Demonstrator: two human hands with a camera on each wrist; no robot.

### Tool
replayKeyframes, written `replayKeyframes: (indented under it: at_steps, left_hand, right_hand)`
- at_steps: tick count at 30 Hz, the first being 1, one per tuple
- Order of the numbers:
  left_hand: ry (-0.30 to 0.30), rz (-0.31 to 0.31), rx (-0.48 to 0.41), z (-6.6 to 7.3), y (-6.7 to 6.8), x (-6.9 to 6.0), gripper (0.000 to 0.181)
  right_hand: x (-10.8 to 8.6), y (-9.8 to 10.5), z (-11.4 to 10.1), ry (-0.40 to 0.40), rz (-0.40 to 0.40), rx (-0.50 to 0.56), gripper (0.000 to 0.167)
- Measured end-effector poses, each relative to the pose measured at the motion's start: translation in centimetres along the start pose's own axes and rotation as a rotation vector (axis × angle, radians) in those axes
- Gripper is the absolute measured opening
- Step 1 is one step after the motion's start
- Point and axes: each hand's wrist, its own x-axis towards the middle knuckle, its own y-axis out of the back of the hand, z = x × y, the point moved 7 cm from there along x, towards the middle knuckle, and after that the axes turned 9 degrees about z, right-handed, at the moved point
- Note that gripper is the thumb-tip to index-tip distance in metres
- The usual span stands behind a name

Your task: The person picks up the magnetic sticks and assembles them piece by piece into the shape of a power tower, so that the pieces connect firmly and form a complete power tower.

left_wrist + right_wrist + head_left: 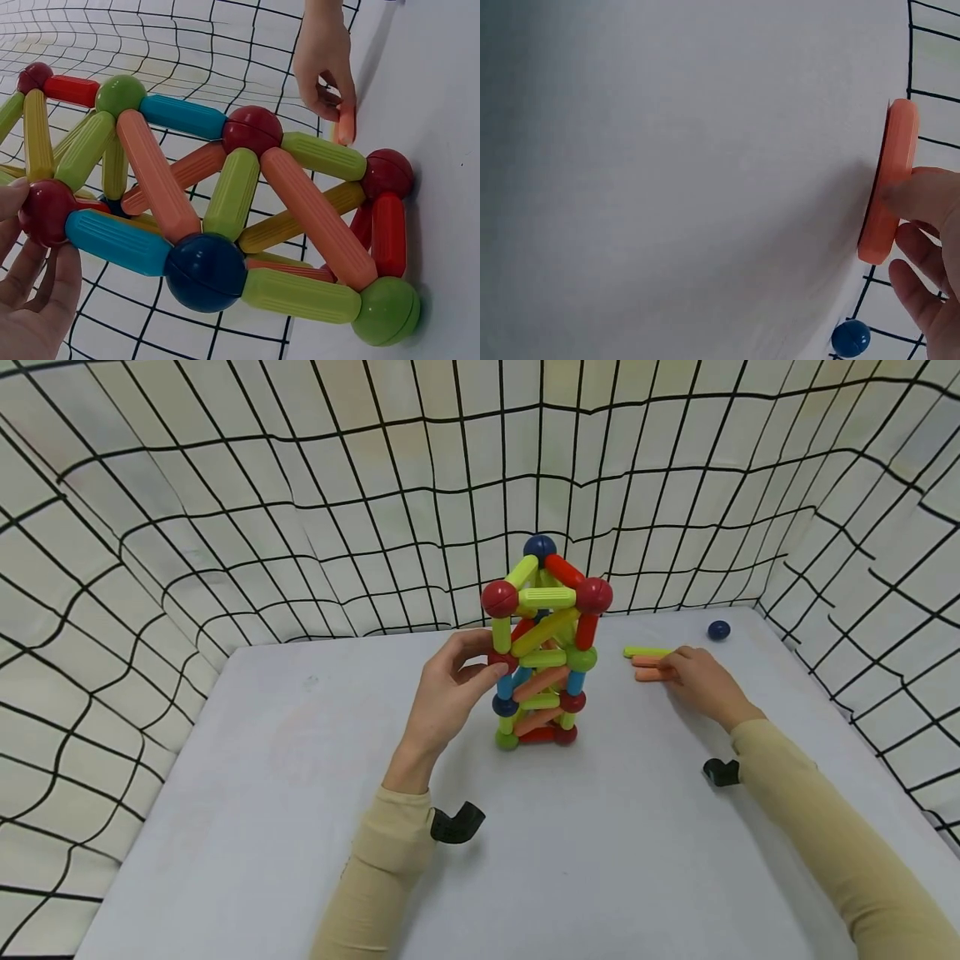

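Note:
A tall tower of coloured rods and balls (547,598) stands upright on the white table. My left hand (450,689) pinches a red ball (47,212) on the tower's left side, between thumb and fingers. To the right of the tower, my right hand (701,681) holds an orange rod (898,142) at the tabletop, thumb and fingers at it. A second orange rod (643,661) lies beside it, partly covered by the hand. Just behind is a yellow-green rod (637,652).
A loose dark blue ball (718,630) sits near the back right corner of the white table (300,760). Black-lined netting or gridded cloth (337,510) rises behind the table and along both sides. Each sleeve carries a black wrist piece (457,823).

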Motion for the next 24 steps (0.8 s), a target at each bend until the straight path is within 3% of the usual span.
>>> replayKeyframes:
  at_steps: [6, 9, 12, 17, 20, 24]
  left_hand:
    - [-0.023, 0.008, 0.035, 0.2, 0.4, 0.0, 0.036]
    - [-0.027, 0.015, 0.032, 0.3, 0.6, 0.0, 0.036]
    - [-0.025, 0.016, 0.025, 0.3, 0.6, -0.1, 0.036]
    - [-0.023, 0.005, 0.013, 0.1, 0.3, -0.1, 0.036]
    - [-0.02, 0.003, 0.011, 0.2, 0.1, -0.1, 0.036]
    - [-0.002, 0.002, 0.021, 0.2, 0.0, -0.1, 0.038]
  right_hand:
    - [0.5, 0.2, -1.5, 0.111, -0.046, -0.152, 0.027]
    - [0.9, 0.4, -2.6, 0.181, -0.071, -0.174, 0.028]
    - [1.2, 0.4, -3.1, 0.205, -0.104, -0.15, 0.029]
    - [1.2, -0.3, -2.1, 0.125, -0.148, -0.064, 0.034]
    - [1.0, -0.5, -1.4, 0.086, -0.119, 0.016, 0.034]
    - [0.7, -0.6, -0.8, 0.096, -0.063, 0.094, 0.032]
